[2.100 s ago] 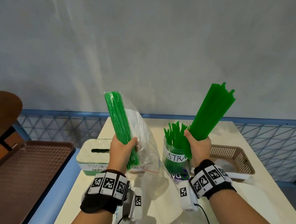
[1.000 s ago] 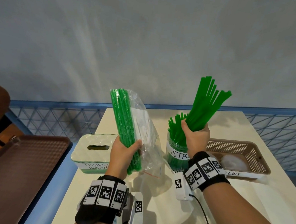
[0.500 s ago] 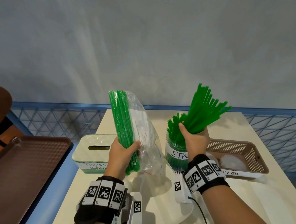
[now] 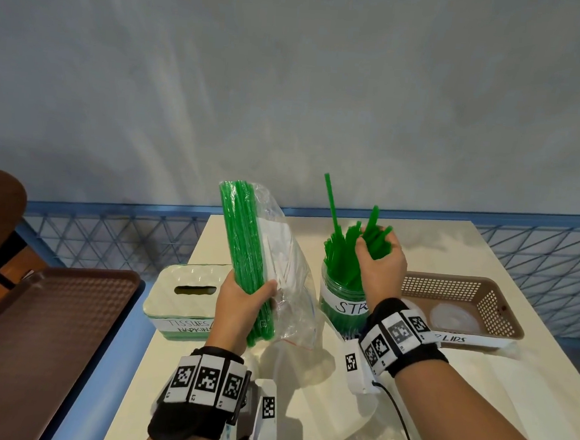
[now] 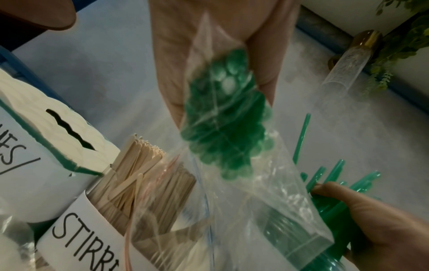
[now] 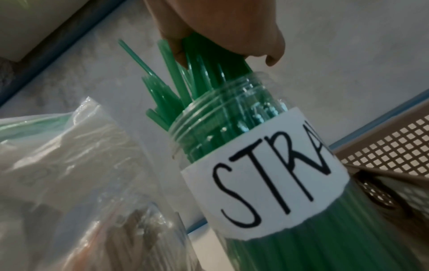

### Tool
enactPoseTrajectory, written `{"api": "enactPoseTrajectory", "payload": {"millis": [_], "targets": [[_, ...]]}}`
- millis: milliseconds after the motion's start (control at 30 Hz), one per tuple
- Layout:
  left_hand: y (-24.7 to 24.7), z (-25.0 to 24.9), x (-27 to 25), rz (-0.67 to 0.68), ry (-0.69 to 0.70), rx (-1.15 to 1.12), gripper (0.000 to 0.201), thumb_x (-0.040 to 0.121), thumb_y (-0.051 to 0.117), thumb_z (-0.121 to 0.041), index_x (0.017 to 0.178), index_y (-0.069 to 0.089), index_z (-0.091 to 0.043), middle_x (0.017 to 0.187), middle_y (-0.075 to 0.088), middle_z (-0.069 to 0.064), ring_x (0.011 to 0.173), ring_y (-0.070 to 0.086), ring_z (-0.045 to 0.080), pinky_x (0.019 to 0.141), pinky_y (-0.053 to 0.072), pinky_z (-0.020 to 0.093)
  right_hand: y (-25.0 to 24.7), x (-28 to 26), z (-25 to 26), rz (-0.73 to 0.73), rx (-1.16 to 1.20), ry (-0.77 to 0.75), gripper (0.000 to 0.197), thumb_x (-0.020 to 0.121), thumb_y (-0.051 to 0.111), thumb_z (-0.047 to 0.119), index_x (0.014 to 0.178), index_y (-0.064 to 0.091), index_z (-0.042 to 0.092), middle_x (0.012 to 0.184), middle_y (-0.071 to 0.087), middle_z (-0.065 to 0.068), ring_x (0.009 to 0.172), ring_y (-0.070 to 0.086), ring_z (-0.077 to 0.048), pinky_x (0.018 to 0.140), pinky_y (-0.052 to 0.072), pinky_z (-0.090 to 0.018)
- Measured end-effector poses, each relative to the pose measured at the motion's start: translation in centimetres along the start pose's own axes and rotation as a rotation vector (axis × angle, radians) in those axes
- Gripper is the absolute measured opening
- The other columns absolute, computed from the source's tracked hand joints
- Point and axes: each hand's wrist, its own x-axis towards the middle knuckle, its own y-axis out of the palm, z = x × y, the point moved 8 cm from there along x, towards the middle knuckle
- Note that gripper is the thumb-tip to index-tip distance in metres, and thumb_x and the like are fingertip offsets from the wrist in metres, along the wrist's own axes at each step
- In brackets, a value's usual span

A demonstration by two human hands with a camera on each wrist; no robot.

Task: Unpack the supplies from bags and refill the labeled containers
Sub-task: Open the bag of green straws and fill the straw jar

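Straws [image 4: 347, 258], green plastic, many: one lot stands in a clear labelled jar [image 4: 343, 302] at centre frame, tops fanned, one standing taller than the rest. Right hand [image 4: 380, 260] curled round their upper ends over the jar mouth. Second lot sits in a clear zip bag [image 4: 278, 270], left of centre, held upright by the left hand [image 4: 241, 305], fingers wrapped round bag and bundle near the lower end. Handling, judged: light, smooth, slippery, apt to splay and crush; grip as a bundle, mid-length. Adjacent: tissue box [image 4: 187, 295] lower left, stirrer jar [image 5: 111, 207], lid basket [image 4: 464, 307] at right.
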Motion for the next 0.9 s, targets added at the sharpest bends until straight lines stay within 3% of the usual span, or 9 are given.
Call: {"api": "enactPoseTrajectory", "payload": {"millis": [133, 300, 433, 567, 633, 700, 767, 833, 900], "targets": [[-0.3, 0.0, 0.0, -0.004, 0.002, 0.006, 0.021, 0.083, 0.066, -0.006, 0.09, 0.053, -0.02, 0.081, 0.062, 0.006, 0.064, 0.06, 0.017, 0.058, 0.05, 0.028, -0.1, -0.2, 0.8, 0.01, -0.033, -0.069, 0.034, 0.077, 0.073, 0.017, 0.105, 0.056, 0.014, 0.103, 0.055, 0.002, 0.097, 0.054, -0.015, 0.088, 0.05, -0.026], [-0.5, 0.1, 0.1, -0.015, -0.003, 0.004, 0.021, 0.082, 0.068, -0.006, 0.096, 0.055, -0.015, 0.083, 0.064, 0.007, 0.068, 0.061, 0.021, 0.068, 0.053, 0.035, 0.3, 0.0, 1.3, 0.034, -0.104, -0.124, 0.047, 0.073, 0.076, 0.027, 0.113, 0.052, 0.022, 0.109, 0.055, 0.008, 0.105, 0.052, -0.015, 0.1, 0.042, -0.047], [-0.3, 0.1, 0.1, -0.006, -0.01, 0.001, 0.021, 0.082, 0.067, -0.006, 0.089, 0.053, -0.02, 0.08, 0.063, 0.007, 0.065, 0.061, 0.02, 0.064, 0.053, 0.034, 0.2, 0.3, 3.3, -0.014, -0.314, -0.229, 0.053, 0.077, 0.069, 0.041, 0.122, 0.049, 0.023, 0.123, 0.051, 0.004, 0.114, 0.045, -0.014, 0.11, 0.026, -0.048], [-0.3, 0.3, 0.1, -0.01, -0.01, 0.014, 0.022, 0.082, 0.068, -0.007, 0.092, 0.054, -0.02, 0.082, 0.064, 0.006, 0.066, 0.062, 0.02, 0.066, 0.054, 0.034, 1.7, 1.4, 4.8, 0.058, -0.556, -0.239, 0.038, 0.081, 0.064, 0.041, 0.116, 0.056, 0.029, 0.13, 0.044, 0.004, 0.124, 0.039, -0.016, 0.113, 0.005, -0.046], [-0.4, 0.2, 0.1, -0.007, -0.011, 0.017, 0.022, 0.082, 0.068, -0.007, 0.09, 0.053, -0.021, 0.081, 0.063, 0.006, 0.066, 0.061, 0.019, 0.065, 0.054, 0.033, 1.5, 1.5, 5.2, 0.022, -0.547, -0.224, 0.034, 0.082, 0.064, 0.038, 0.114, 0.057, 0.028, 0.129, 0.045, 0.004, 0.122, 0.041, -0.015, 0.113, 0.009, -0.044], [-0.5, -0.1, -0.1, 0.005, -0.006, 0.019, 0.022, 0.082, 0.068, -0.007, 0.097, 0.054, -0.015, 0.081, 0.063, 0.008, 0.063, 0.061, 0.02, 0.06, 0.053, 0.032, 0.8, 0.7, 6.1, -0.017, -0.379, -0.271, 0.026, 0.084, 0.063, 0.03, 0.109, 0.058, 0.023, 0.121, 0.049, 0.002, 0.113, 0.047, -0.013, 0.107, 0.027, -0.035], [-0.8, -0.5, -0.3, 0.021, 0.008, 0.026, 0.025, 0.082, 0.068, -0.007, 0.102, 0.054, -0.011, 0.081, 0.063, 0.009, 0.061, 0.062, 0.019, 0.058, 0.052, 0.031, 0.4, -0.9, 6.6, 0.028, -0.155, -0.26, 0.012, 0.089, 0.058, 0.021, 0.1, 0.057, 0.021, 0.107, 0.054, 0.003, 0.097, 0.053, -0.008, 0.089, 0.044, -0.023], [-1.1, -1.4, -0.7, 0.05, 0.048, 0.043, 0.026, 0.082, 0.068, -0.008, 0.103, 0.054, -0.011, 0.081, 0.063, 0.008, 0.06, 0.062, 0.017, 0.058, 0.05, 0.03, 0.5, -2.8, 6.0, 0.099, -0.023, -0.176, 0.007, 0.092, 0.052, 0.019, 0.097, 0.055, 0.024, 0.099, 0.059, 0.004, 0.09, 0.057, -0.007, 0.079, 0.046, -0.017], [-1.4, -2.6, -1.5, 0.105, 0.095, 0.055, 0.023, 0.082, 0.068, -0.008, 0.099, 0.055, -0.014, 0.078, 0.062, 0.007, 0.058, 0.062, 0.015, 0.057, 0.05, 0.029, 0.9, -5.0, 4.8, 0.192, 0.051, -0.053, 0.011, 0.094, 0.048, 0.021, 0.102, 0.054, 0.026, 0.103, 0.06, 0.007, 0.095, 0.059, -0.009, 0.082, 0.048, -0.019]]}}
